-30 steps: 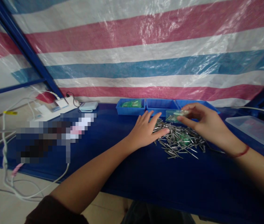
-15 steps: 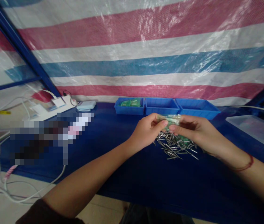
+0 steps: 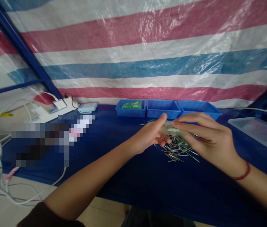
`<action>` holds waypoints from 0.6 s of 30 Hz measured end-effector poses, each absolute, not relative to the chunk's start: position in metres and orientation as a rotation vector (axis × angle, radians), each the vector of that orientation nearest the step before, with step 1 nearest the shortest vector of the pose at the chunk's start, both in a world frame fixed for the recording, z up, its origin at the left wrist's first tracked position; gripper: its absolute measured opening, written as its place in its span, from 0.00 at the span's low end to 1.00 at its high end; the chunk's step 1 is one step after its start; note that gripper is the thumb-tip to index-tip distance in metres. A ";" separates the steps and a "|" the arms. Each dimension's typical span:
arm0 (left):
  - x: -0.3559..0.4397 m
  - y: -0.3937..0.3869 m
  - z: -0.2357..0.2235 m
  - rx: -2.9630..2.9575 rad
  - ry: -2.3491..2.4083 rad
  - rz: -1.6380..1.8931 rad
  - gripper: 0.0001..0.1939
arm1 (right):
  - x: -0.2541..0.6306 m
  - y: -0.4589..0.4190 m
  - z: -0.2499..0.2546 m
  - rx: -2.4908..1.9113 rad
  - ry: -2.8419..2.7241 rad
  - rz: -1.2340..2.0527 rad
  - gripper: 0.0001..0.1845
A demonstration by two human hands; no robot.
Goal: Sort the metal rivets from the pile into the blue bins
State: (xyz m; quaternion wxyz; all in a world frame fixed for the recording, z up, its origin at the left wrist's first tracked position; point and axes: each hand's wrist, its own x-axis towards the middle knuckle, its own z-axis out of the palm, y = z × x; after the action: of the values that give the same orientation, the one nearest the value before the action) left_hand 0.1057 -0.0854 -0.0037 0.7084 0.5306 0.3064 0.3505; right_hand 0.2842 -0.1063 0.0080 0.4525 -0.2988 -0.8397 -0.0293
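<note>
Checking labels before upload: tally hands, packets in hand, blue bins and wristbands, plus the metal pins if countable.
Hands: 2 (left hand, right hand)
Held packet: 1
Blue bins: 3 (left bin, middle bin, right bin)
Wristband: 1
Total: 7
Metal pins: overlapping, uncountable, excluded.

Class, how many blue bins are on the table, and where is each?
3, in a row along the table's back: the left bin, holding something green; the middle bin; and the right bin, partly hidden by the right hand. No others show.
</note>
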 end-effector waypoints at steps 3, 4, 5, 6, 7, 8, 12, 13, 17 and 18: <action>0.105 -0.086 -0.005 1.202 0.667 0.884 0.17 | 0.282 -0.106 0.011 -0.818 -2.095 -0.045 0.13; 0.105 -0.085 -0.006 1.206 0.673 0.912 0.14 | 0.281 -0.106 0.011 -0.852 -2.092 -0.003 0.12; 0.105 -0.084 -0.006 1.210 0.682 0.941 0.12 | 0.280 -0.105 0.011 -0.888 -2.082 0.050 0.12; 0.105 -0.083 -0.007 1.219 0.693 0.973 0.11 | 0.279 -0.104 0.011 -0.927 -2.057 0.107 0.12; 0.105 -0.082 -0.009 1.236 0.709 1.012 0.10 | 0.278 -0.103 0.010 -0.973 -2.012 0.169 0.13; 0.104 -0.080 -0.010 1.266 0.733 1.054 0.10 | 0.277 -0.102 0.010 -1.030 -1.939 0.237 0.14; 0.100 -0.076 -0.012 1.630 0.909 1.230 0.09 | 0.272 -0.100 0.007 -1.231 -1.591 0.717 0.12; 0.098 -0.076 -0.012 1.796 0.957 1.269 0.08 | 0.271 -0.100 0.007 -1.261 -1.518 0.899 0.15; 0.093 -0.080 -0.010 2.440 0.927 1.264 0.06 | 0.265 -0.101 0.003 -1.220 -1.279 1.546 0.22; 0.093 -0.081 -0.009 2.540 0.889 1.230 0.07 | 0.264 -0.101 0.002 -1.163 -1.239 1.624 0.20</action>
State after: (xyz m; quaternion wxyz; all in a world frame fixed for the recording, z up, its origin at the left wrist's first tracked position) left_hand 0.0928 -0.0813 -0.0095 0.0914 0.8548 0.2993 0.4140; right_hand 0.2637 -0.1009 0.0019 0.3851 -0.4566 -0.4865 0.6376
